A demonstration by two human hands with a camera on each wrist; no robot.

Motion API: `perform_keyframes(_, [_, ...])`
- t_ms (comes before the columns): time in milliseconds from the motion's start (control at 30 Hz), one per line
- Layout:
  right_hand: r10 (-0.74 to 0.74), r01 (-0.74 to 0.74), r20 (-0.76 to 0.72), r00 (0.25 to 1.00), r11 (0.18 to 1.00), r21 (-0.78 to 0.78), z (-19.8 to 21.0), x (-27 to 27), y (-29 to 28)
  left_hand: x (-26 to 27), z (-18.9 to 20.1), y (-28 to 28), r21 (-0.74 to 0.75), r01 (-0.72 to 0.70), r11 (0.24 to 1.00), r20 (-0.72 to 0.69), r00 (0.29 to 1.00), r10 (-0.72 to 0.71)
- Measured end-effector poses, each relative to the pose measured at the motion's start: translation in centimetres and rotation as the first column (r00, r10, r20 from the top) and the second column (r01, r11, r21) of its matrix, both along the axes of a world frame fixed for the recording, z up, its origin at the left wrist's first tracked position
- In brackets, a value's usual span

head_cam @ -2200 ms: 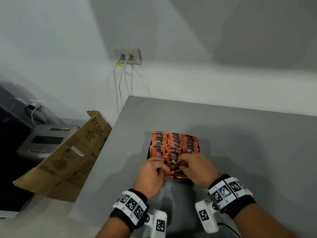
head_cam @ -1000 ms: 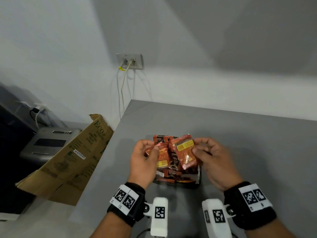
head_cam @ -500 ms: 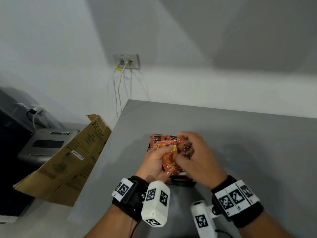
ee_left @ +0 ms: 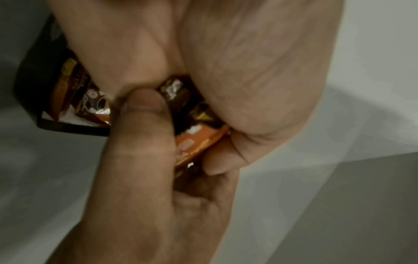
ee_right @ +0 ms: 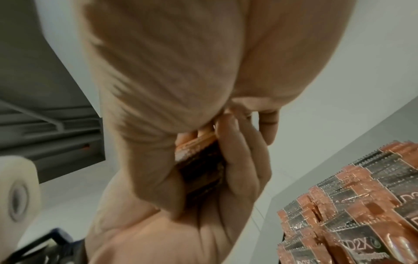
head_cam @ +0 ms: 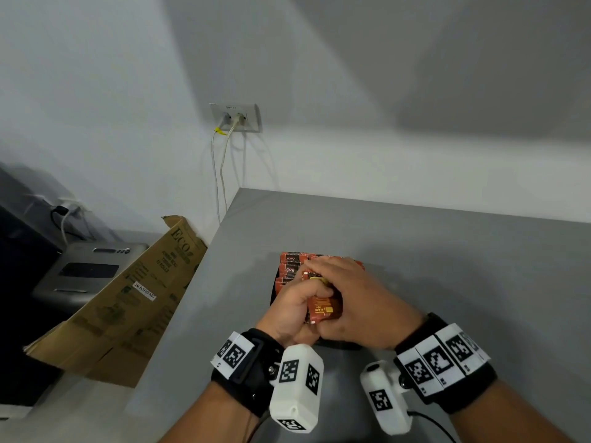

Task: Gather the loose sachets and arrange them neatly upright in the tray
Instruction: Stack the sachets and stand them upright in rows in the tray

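Observation:
Both hands meet over the near end of the black tray (head_cam: pixel 273 293) on the grey table. My left hand (head_cam: pixel 303 295) and right hand (head_cam: pixel 339 282) together grip one small bundle of orange sachets (head_cam: pixel 323 310), thumbs and fingers curled round it. The left wrist view shows my thumb (ee_left: pixel 140 125) pressed on the bundle (ee_left: pixel 196 141), above the tray corner (ee_left: pixel 68 127). In the right wrist view my fingers (ee_right: pixel 239 166) wrap the bundle (ee_right: pixel 199 160). Several upright sachets (head_cam: pixel 290 266) (ee_right: pixel 361 205) fill the tray's far part. The hands hide the near part.
The grey table (head_cam: pixel 463 266) extends to the right and back to a white wall. A tilted cardboard box (head_cam: pixel 128 302) leans at the table's left edge, with a grey printer (head_cam: pixel 86 270) beyond it. A wall socket (head_cam: pixel 235 118) with cables hangs above the corner.
A second ago each hand held sachets apart above the tray. They have since come together, and now both hands clasp a single bundle, slightly lower and closer over the tray.

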State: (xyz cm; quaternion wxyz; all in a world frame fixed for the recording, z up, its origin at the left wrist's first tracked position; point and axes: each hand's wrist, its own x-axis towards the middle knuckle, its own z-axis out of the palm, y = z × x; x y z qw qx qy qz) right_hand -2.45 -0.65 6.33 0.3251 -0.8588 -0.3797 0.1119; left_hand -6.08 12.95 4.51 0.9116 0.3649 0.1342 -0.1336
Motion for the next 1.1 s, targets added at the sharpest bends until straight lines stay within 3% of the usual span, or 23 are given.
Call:
perform_keyframes(67, [-0.005,0.005,-0.038,0.999,1.0,0.004,0.2,-0.1,-0.3,0.2,-0.2,0.1,0.013,0.005,1.0,0.005,1.0,-0.005])
perform_keyframes(133, [-0.071,0.088,-0.157,0.985,0.991,0.105,0.4,-0.1,-1.0,0.4,-0.5,0.3,0.014,0.001,1.0,0.03,1.0,-0.002])
perform_keyframes(233, [-0.157,0.312,-0.436,0.886,0.897,0.313,0.5,0.4,-2.1,0.7,-1.0,0.7,0.018,-0.017,1.0,0.059,0.998,0.016])
perform_keyframes(267, [-0.178,0.356,-0.467,0.866,0.876,0.327,0.4,0.6,-2.3,0.8,-1.0,0.7,0.042,-0.03,0.999,0.061,0.998,0.027])
perform_keyframes(467, [-0.247,0.448,-0.507,0.825,0.834,0.322,-0.9,0.7,-1.9,1.1,-1.3,0.3,0.249,-0.111,0.962,0.102,0.991,0.087])
perform_keyframes(667, [-0.31,0.602,-0.609,0.73,0.713,0.358,-1.5,0.8,-1.3,1.1,-1.2,0.4,0.304,-0.115,0.946,0.117,0.99,0.083])
perform_keyframes(767, [-0.33,0.616,-0.601,0.728,0.701,0.36,-1.2,1.1,-1.2,1.1,-1.3,0.2,0.326,-0.117,0.938,0.131,0.988,0.078])
perform_keyframes(867, [-0.346,0.595,-0.555,0.756,0.718,0.363,-0.8,1.3,-1.2,1.2,-1.3,0.3,0.248,-0.101,0.963,0.087,0.993,0.082])
perform_keyframes(1033, [-0.386,0.639,-0.534,0.752,0.626,0.448,0.3,1.8,-2.0,1.3,-1.4,1.4,0.023,-0.096,0.995,-0.05,0.994,0.097])
perform_keyframes(1100, [-0.335,0.552,-0.467,0.818,0.686,0.475,1.0,1.4,-2.4,1.4,-1.4,1.6,0.003,-0.103,0.995,-0.073,0.992,0.103])
